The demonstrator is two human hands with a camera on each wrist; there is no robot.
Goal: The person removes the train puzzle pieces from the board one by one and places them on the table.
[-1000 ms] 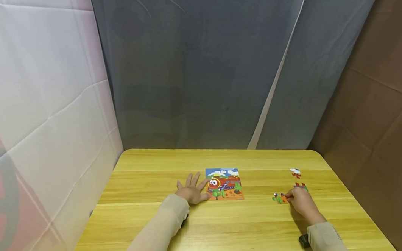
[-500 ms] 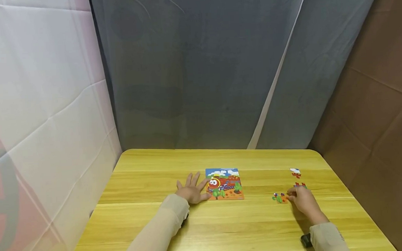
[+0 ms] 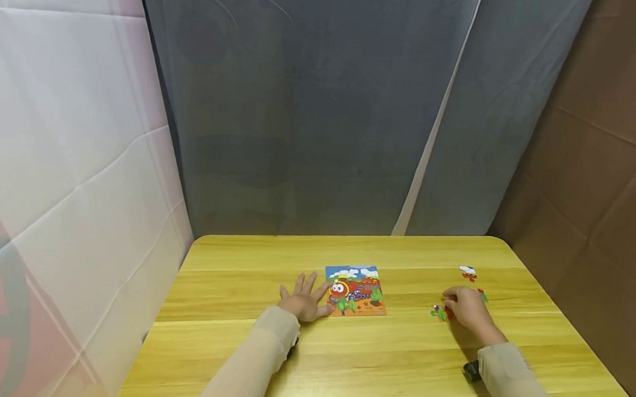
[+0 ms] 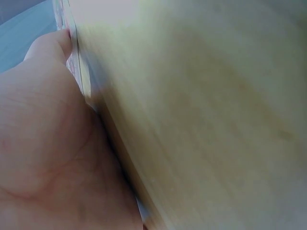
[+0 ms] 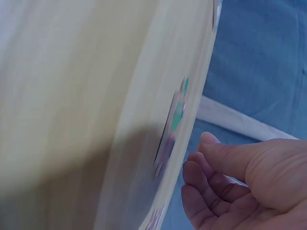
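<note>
My left hand (image 3: 304,302) lies flat on the yellow wooden table (image 3: 240,358) with its fingers spread, the thumb against the left edge of a train picture puzzle (image 3: 355,290). In the left wrist view the palm (image 4: 48,158) presses the table beside the puzzle's thin edge (image 4: 79,62). My right hand (image 3: 463,308) hovers over loose puzzle pieces at the right. A green and orange piece (image 3: 438,314) shows by its fingertips, and a red and green piece (image 3: 483,296) peeks out behind it. In the right wrist view the hand (image 5: 199,155) has loosely curled fingers holding nothing, just off the pieces (image 5: 175,120).
A white and red piece (image 3: 467,271) lies alone farther back on the right. Grey cloth (image 3: 324,114) hangs behind the table, white cloth at the left, brown cloth at the right. A dark wrist-worn device (image 3: 471,370) sits on the right sleeve.
My right hand has shifted a little left and away from me, now covering more of the loose pieces. The left hand and the puzzle have not moved.
</note>
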